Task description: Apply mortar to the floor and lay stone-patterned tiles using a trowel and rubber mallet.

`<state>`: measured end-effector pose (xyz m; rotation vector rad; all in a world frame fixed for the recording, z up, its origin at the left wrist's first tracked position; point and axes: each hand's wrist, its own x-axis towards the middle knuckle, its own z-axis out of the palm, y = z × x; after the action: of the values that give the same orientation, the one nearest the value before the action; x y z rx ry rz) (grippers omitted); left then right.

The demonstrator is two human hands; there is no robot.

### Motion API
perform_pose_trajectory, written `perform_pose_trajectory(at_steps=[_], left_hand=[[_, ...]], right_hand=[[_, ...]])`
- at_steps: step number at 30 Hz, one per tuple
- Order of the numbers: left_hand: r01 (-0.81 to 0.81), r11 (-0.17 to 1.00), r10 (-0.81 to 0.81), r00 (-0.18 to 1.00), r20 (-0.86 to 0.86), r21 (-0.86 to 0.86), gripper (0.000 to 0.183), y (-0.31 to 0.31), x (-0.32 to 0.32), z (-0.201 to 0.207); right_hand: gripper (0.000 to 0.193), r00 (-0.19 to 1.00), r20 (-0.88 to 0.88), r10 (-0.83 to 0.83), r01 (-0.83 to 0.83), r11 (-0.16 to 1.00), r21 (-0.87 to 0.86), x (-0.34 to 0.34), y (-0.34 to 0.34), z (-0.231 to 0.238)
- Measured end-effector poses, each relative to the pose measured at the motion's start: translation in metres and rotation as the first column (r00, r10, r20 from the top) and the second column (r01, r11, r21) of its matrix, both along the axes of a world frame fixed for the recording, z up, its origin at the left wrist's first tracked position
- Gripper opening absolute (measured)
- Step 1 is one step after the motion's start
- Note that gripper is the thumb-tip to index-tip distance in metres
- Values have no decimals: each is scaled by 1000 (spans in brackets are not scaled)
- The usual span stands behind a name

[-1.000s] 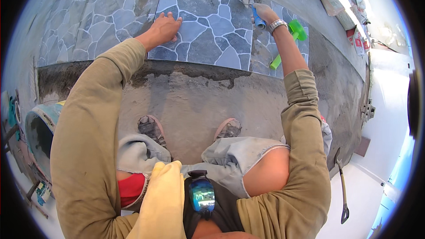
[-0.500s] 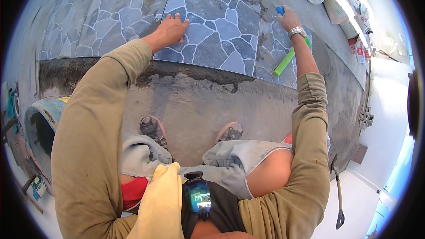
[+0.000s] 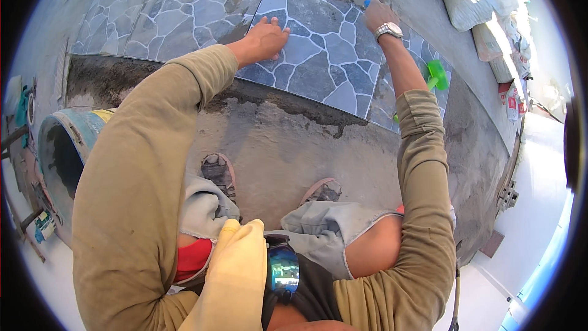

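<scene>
My left hand (image 3: 267, 40) rests with fingers spread on a grey stone-patterned tile (image 3: 315, 21), near its left edge. At that tile's far right edge, my right hand (image 3: 381, 17) is closed around something with a small blue end (image 3: 367, 2); the rest of it is hidden by the fingers. A bright green mallet (image 3: 437, 75) lies on the narrower tile piece to the right, partly behind my right forearm. More patterned tiles (image 3: 177, 15) extend to the left, with grey smears over parts of them.
Rough, damp mortar (image 3: 288, 107) runs along the tiles' near edge. A bucket (image 3: 64, 150) lies on its side at the left. Filled sacks (image 3: 465, 3) are piled at the far right. My shoes (image 3: 218, 175) stand on the bare concrete.
My right hand has moved left to the tile's far right edge, uncovering the mallet's green head. My left hand stays on the tile. The whole view has shifted slightly.
</scene>
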<state>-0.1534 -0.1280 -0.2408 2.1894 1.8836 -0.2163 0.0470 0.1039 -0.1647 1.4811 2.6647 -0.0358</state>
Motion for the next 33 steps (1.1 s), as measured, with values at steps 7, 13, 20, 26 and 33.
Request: perform_pose_trajectory(at_steps=[7,13,20,26,33], left_hand=[[2,999,-3,1000,23,37,82,10,3,1],[-29,999,28,999,37,33,81,5,3,-1],[37,999,-37,999,23,-15,77,1,5,17],[25,995,-29,999,38,96,76,10,9,3],[28,995,-30,999,17,100,68,7,2,-2]], right_hand=[[33,975,-83,208,-200,975,100,-74,-5,3],[47,980,-138,145,-149,989,-17,2,28,23],[45,932,-77,355,-356,934,4,57,19,1],[45,939,-55,341,-343,939,-30,-13,71,-3],[43,901,-45,432,-433,884,-173,25,102,33]])
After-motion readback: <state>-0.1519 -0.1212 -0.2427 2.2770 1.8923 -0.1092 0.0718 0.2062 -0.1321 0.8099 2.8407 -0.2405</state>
